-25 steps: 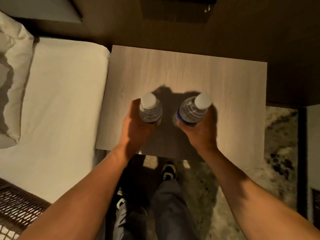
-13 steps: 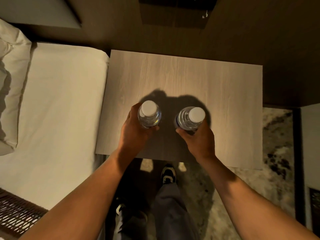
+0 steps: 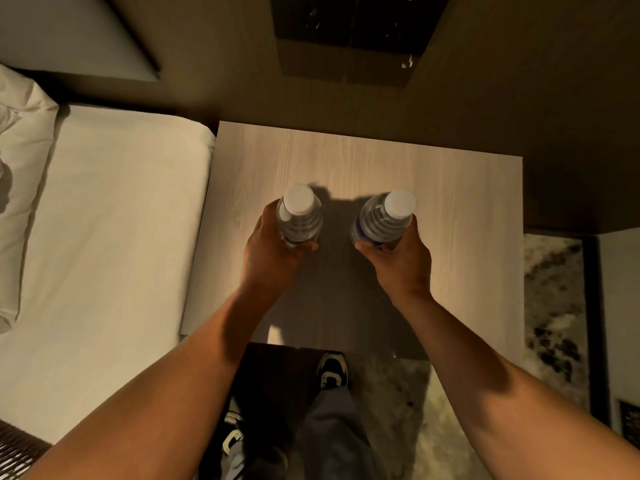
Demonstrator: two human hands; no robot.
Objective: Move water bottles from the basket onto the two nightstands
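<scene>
Two clear water bottles with white caps stand upright over the middle of a pale wooden nightstand (image 3: 450,188). My left hand (image 3: 268,252) is wrapped around the left bottle (image 3: 299,216). My right hand (image 3: 401,261) grips the right bottle (image 3: 388,216), which has a dark blue label. Whether the bottle bases touch the wood is hidden by my hands. A corner of the dark woven basket (image 3: 17,452) shows at the bottom left, on the bed.
A white-sheeted bed (image 3: 104,254) lies against the nightstand's left side, with a pillow (image 3: 20,168) at the far left. A dark wall panel (image 3: 346,36) rises behind the nightstand. My feet stand on patterned carpet (image 3: 554,306) in front.
Both hands have pushed the bottles further in over the nightstand and a little apart. The right bottle, tilted a second ago, now stands nearly upright.
</scene>
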